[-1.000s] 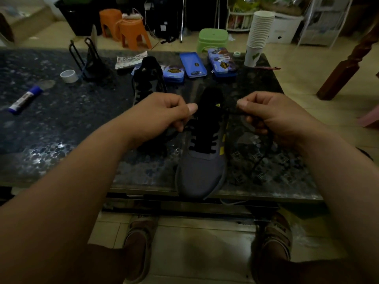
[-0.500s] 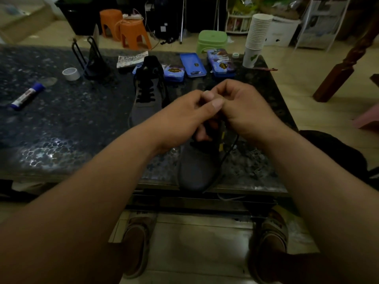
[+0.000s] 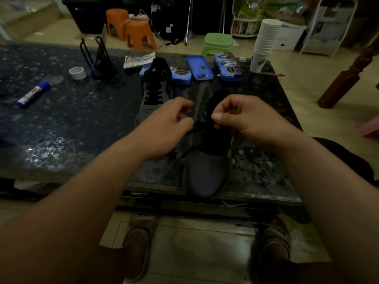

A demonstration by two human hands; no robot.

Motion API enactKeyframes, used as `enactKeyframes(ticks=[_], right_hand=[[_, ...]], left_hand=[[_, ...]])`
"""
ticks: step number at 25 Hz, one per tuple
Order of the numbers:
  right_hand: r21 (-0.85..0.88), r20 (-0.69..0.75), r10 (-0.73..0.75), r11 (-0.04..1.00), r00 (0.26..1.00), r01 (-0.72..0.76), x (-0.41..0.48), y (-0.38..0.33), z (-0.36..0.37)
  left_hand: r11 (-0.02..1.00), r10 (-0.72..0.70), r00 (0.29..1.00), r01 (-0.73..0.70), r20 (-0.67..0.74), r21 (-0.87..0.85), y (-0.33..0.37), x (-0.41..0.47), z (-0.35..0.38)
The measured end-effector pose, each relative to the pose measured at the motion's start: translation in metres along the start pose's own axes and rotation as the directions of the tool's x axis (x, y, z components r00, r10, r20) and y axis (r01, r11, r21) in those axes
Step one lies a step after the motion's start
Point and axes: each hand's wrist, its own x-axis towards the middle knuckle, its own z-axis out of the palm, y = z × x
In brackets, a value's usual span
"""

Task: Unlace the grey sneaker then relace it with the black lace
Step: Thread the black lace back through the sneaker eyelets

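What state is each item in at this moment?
grey sneaker, upright on the table, toe at its near edge.
black lace, pinched by both hands over the sneaker, one length trailing left.
left hand, pinches the lace; blurred.
right hand, pinches the lace.
second sneaker, laced, untouched.
paper cups, stacked upright.
glue stick, capped, lying on its side.

No legible text; labels on the blue tins and glue stick too blurred.

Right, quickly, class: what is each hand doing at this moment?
Left hand: closed, pinching the black lace.
Right hand: closed, pinching the same lace.
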Motion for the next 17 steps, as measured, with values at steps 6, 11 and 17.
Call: enactKeyframes(ticks=[6,11,17], right_hand=[[-0.082,-0.039,-0.055,0.995,0.998,0.052,0.016,-0.011,0.017],[-0.340,-0.173,-0.106,0.939,0.979,0.042,0.024,-0.013,0.011],[-0.896,-0.027,-0.138,0.443,0.990,0.037,0.033,-0.011,0.050]], left_hand=[[0.968,-0.029,0.995,0.052,0.095,-0.244,0.009,0.012,0.013],[0.910,-0.154,0.987,0.123,-0.046,-0.395,-0.013,0.018,-0.013],[0.855,-0.251,0.966,0.194,-0.056,-0.482,-0.010,0.018,-0.007]])
